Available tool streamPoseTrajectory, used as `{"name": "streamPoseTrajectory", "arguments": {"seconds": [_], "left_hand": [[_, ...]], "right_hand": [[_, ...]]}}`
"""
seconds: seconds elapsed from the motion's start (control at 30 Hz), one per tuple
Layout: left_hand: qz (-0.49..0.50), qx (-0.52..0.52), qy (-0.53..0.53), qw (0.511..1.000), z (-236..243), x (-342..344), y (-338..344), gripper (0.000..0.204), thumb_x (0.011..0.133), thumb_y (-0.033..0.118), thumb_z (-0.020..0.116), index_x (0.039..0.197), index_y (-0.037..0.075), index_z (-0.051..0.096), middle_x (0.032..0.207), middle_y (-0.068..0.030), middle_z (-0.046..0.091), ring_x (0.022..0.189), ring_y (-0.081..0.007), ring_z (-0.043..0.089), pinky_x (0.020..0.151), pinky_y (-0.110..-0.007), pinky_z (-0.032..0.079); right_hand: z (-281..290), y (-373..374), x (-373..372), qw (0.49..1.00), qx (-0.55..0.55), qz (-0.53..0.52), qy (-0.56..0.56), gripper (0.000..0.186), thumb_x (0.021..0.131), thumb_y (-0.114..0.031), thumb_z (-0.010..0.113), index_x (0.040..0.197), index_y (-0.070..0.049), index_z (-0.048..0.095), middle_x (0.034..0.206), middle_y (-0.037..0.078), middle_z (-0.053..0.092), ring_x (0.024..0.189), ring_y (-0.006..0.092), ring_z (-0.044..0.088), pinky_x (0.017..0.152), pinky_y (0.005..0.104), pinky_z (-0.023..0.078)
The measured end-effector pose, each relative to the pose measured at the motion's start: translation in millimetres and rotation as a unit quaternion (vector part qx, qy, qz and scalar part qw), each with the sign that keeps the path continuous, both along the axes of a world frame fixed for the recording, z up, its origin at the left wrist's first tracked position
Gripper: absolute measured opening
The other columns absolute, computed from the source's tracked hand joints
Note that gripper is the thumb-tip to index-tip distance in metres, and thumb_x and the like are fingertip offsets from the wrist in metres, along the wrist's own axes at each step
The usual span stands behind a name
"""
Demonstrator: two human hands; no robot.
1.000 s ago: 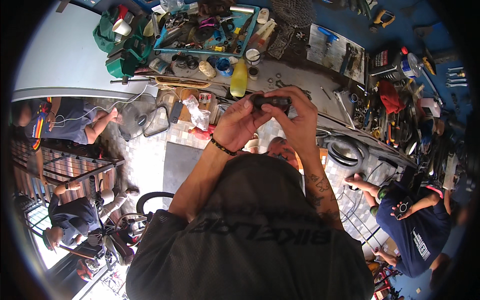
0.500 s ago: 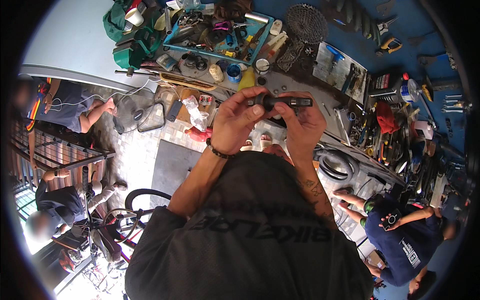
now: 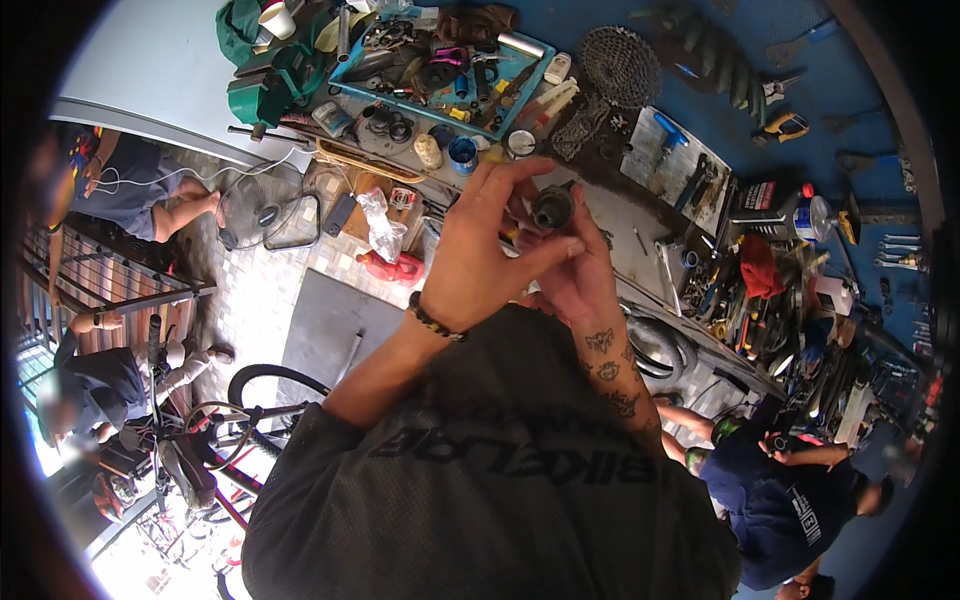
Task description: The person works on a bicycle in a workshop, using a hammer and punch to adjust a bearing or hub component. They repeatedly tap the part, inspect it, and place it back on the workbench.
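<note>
My right hand (image 3: pixel 578 262) grips a dark, round metal part (image 3: pixel 553 207) with a ringed, hollow-looking end turned up toward me; its exact kind is unclear. Around its left side curves my left hand (image 3: pixel 482 235), thumb and forefinger stretched wide apart. The left thumb lies across in front of the right fingers, below the part. Whether the left fingertips touch the part cannot be made out. Both hands are raised above the near edge of the cluttered workbench (image 3: pixel 640 245).
A blue tray (image 3: pixel 540 75) of tools and small parts lies on the bench, beside a green vise (image 3: pixel 265 95). A blue jar (image 3: pixel 462 155) stands near the bench edge. A bicycle (image 3: pixel 185 470) stands lower left. People are at left and lower right (image 3: pixel 770 500).
The part has turned from lying sideways to pointing its round end toward me. My left hand has loosened and spread round it. The view has shifted slightly.
</note>
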State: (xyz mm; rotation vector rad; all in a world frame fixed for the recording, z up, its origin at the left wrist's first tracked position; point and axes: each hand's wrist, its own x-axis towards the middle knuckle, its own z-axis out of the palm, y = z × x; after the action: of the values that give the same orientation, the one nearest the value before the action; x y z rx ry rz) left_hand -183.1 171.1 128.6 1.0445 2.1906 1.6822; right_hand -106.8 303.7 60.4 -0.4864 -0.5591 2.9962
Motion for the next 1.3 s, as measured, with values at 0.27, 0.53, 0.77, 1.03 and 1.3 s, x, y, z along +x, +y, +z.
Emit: {"name": "streamPoseTrajectory", "arguments": {"seconds": [0.27,0.53,0.77,1.03,1.3], "left_hand": [[-0.179,0.121,-0.421,0.881,-9.1,-12.3,-11.6,0.060,0.097,0.018,0.073,0.148,0.000,0.045,0.116,-0.0166,0.070,0.098,-0.0188,0.069,0.074,-0.032,0.060],[-0.192,0.190,-0.476,0.837,-25.3,-6.9,-11.0,0.063,0.093,0.015,0.076,0.146,-0.003,0.045,0.121,-0.0227,0.068,0.107,-0.0256,0.070,0.077,-0.038,0.067],[-0.197,0.260,-0.463,0.824,-51.1,3.9,-14.8,0.066,0.090,0.014,0.080,0.143,-0.003,0.046,0.120,-0.0251,0.064,0.098,-0.0315,0.071,0.069,-0.040,0.067],[-0.350,0.437,-0.503,0.659,-74.5,13.7,-26.3,0.078,0.092,0.024,0.079,0.152,0.003,0.034,0.111,-0.0321,0.062,0.079,-0.0358,0.072,0.060,-0.038,0.065],[-0.241,0.406,-0.527,0.707,-83.2,13.9,-27.6,0.082,0.095,0.027,0.076,0.156,0.005,0.027,0.122,-0.0296,0.064,0.084,-0.0362,0.074,0.061,-0.038,0.066]], "right_hand": [[-1.5,13.6,-0.7,0.998,-0.009,0.068,-0.016,0.050,0.105,-0.057,0.050,0.119,-0.011,0.063,0.107,0.010,0.070,0.099,0.0251,0.070,0.080,0.0427,0.059],[-15.0,21.9,8.6,0.995,0.043,0.073,-0.059,0.048,0.106,-0.057,0.049,0.120,-0.014,0.064,0.102,0.007,0.070,0.090,0.0222,0.071,0.069,0.0418,0.061],[-11.2,14.6,6.6,0.994,0.083,0.005,-0.075,0.044,0.104,-0.049,0.058,0.119,-0.008,0.064,0.101,0.004,0.066,0.085,0.0153,0.066,0.063,0.0362,0.056],[20.3,11.7,20.4,0.971,0.202,0.037,0.123,0.035,0.099,-0.029,0.072,0.115,0.001,0.066,0.106,0.010,0.069,0.071,0.0166,0.065,0.064,0.0279,0.054],[60.5,7.3,31.5,0.899,0.424,-0.071,0.086,0.025,0.084,-0.003,0.082,0.106,0.006,0.072,0.097,0.010,0.067,0.075,0.0129,0.064,0.057,0.0222,0.051]]}}
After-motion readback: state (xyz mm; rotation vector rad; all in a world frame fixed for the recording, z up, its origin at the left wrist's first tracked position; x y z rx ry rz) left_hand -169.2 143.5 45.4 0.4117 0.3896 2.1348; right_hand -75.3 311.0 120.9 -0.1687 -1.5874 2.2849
